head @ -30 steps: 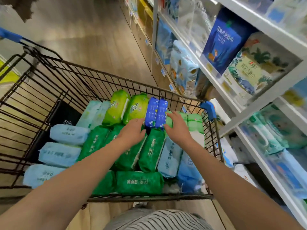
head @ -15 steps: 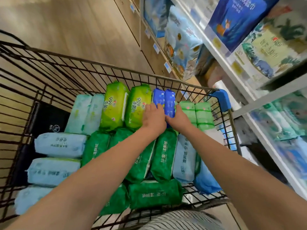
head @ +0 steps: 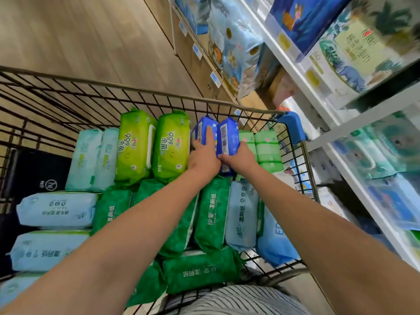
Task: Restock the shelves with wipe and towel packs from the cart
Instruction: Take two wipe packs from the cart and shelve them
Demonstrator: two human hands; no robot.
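Observation:
A wire cart [head: 159, 96] holds several wipe packs standing on edge. Two dark blue packs stand side by side at the far end. My left hand [head: 203, 156] grips the left blue pack [head: 201, 130], its fingers curled over the top. My right hand [head: 238, 159] grips the right blue pack [head: 227, 137] from its right side. Two lime green packs [head: 136, 144] stand left of them and pale green packs [head: 266, 146] to the right. Dark green packs [head: 211, 212] and light blue packs [head: 56, 212] fill the near part.
White shelves [head: 302, 87] run along the right, stocked with blue and patterned tissue and wipe packs [head: 363, 48]. The cart's blue corner guard [head: 293, 126] almost touches the shelf edge. Wood-look floor [head: 79, 30] lies beyond the cart. A black bag [head: 34, 176] sits at the cart's left.
Both hands reached forward from the dark green packs to the two blue packs and closed around them. The view has tilted closer to the cart.

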